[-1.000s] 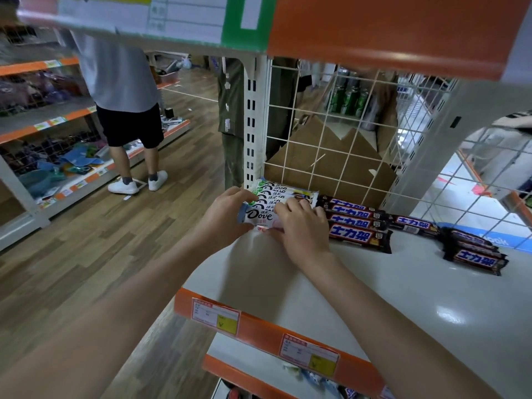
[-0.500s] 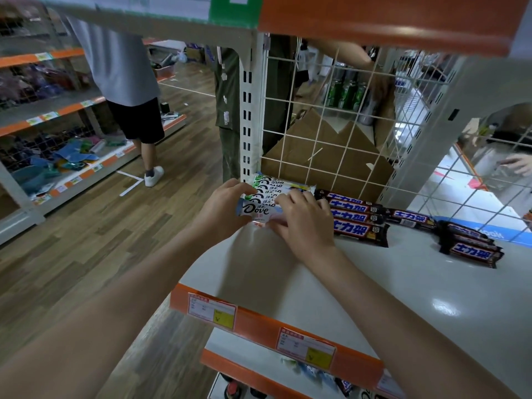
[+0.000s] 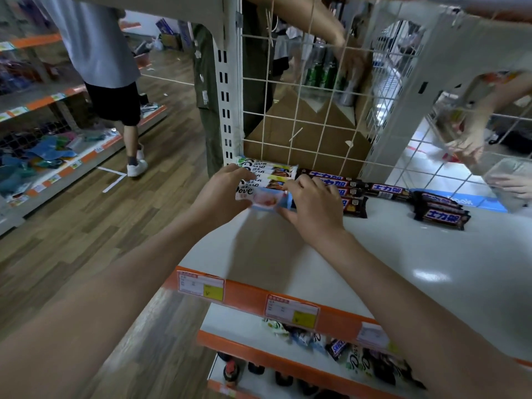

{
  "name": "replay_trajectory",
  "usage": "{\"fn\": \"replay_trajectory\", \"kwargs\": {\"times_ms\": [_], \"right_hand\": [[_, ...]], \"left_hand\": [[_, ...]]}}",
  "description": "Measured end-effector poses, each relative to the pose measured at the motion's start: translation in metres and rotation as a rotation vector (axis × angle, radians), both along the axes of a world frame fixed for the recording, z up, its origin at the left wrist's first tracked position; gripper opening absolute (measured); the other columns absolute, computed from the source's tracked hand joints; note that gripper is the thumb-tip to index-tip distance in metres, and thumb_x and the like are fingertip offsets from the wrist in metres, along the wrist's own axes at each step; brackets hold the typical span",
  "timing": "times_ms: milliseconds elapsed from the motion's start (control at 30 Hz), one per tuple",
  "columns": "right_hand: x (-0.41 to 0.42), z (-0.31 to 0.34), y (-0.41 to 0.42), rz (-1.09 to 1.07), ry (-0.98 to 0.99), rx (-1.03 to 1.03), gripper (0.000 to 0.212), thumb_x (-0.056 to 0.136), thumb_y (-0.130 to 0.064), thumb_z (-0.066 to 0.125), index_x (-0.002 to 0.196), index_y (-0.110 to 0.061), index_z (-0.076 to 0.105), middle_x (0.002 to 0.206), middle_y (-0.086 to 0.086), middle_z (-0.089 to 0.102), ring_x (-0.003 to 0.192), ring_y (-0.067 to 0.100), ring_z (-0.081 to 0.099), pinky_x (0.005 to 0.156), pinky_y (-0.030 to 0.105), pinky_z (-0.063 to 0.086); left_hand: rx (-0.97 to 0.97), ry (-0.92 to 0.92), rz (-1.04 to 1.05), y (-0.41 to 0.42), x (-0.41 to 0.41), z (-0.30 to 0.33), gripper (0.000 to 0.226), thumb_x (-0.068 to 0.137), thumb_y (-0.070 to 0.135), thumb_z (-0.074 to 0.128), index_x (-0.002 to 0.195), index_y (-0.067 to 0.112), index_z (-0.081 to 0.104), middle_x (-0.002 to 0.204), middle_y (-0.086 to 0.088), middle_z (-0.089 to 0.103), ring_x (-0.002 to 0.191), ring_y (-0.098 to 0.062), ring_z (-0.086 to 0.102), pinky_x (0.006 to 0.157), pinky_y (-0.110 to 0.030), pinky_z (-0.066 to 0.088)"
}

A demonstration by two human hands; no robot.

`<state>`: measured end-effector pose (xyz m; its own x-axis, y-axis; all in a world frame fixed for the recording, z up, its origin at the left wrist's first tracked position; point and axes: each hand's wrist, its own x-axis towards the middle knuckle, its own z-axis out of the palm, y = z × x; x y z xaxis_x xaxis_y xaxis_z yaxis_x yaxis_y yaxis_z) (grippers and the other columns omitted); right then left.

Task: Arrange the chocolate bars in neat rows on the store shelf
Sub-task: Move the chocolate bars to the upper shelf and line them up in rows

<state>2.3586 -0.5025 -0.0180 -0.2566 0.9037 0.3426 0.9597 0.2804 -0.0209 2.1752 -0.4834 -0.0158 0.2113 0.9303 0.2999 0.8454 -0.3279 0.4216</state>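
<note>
Both my hands hold a white and blue Dove chocolate bar (image 3: 266, 199) at the back left of the white shelf (image 3: 403, 254). My left hand (image 3: 223, 192) grips its left end and my right hand (image 3: 312, 207) covers its right end. Behind it lie a few more Dove bars (image 3: 267, 169) stacked against the wire back. To the right, dark Snickers bars (image 3: 342, 180) lie in a row, partly hidden by my right hand. Another small pile of Snickers bars (image 3: 442, 210) lies further right.
A wire grid (image 3: 302, 105) backs the shelf, with a white upright post (image 3: 226, 96) at its left. The lower shelf (image 3: 331, 345) holds loose chocolate bars. A person (image 3: 112, 70) stands in the aisle at left. Other people's hands (image 3: 472, 145) reach in at right.
The camera has tilted down and closer, so the lower shelf shows. My hands have kept hold of the Dove bar at the same spot, and it now sits slightly lower in front of the stack.
</note>
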Motion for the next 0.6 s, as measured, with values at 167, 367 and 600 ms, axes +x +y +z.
{"fn": "replay_trajectory", "kwargs": {"times_ms": [167,367,600], "right_hand": [[0.015,0.000,-0.014,-0.043,0.005,-0.022,0.046,0.088,-0.047,0.056,0.127,-0.023,0.050,0.125,0.001,0.051,0.117,0.021,0.045,0.089,0.037,0.035],[0.038,0.006,-0.045,-0.091,0.001,-0.044,0.048,0.089,-0.045,0.056,0.130,-0.023,0.047,0.127,0.000,0.050,0.119,0.021,0.044,0.093,0.037,0.034],[0.069,0.013,-0.094,-0.156,0.011,-0.053,0.038,0.092,-0.038,0.053,0.127,-0.023,0.049,0.124,0.001,0.053,0.115,0.023,0.047,0.087,0.037,0.035]], "left_hand": [[-0.010,-0.012,-0.035,-0.010,0.012,0.003,0.047,0.076,0.022,0.075,0.120,0.015,0.059,0.120,-0.005,0.056,0.101,-0.018,0.054,0.075,-0.022,0.040],[-0.035,0.003,-0.056,-0.029,0.034,0.003,0.046,0.075,0.023,0.075,0.117,0.015,0.058,0.120,-0.005,0.057,0.105,-0.023,0.054,0.079,-0.029,0.043],[-0.019,-0.019,-0.124,-0.068,0.067,0.005,0.047,0.076,0.021,0.076,0.119,0.012,0.059,0.116,-0.005,0.059,0.100,-0.020,0.057,0.079,-0.023,0.041]]}}
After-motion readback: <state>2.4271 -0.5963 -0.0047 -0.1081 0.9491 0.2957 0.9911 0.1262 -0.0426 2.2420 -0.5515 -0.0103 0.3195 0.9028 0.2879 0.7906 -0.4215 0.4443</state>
